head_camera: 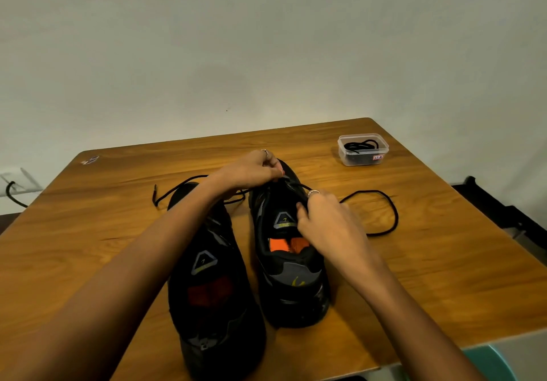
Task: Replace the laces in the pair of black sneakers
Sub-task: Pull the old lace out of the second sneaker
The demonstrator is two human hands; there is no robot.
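In the head view, two black sneakers (291,250) were stood side by side on the wooden table (429,262). The black lace (384,212) was pinched by the left hand (251,170) at the right shoe's far end — the tongue was gripped by the right hand (325,221). A clear container (363,150) of spare laces was set far right.

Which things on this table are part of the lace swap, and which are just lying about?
In the job:
- right sneaker, worked by both hands: left hand, right hand
- left sneaker
- black lace trailing across the table
- clear tub holding another black lace

Lying about:
- small sticker near the far left corner
- cable off the table's left edge
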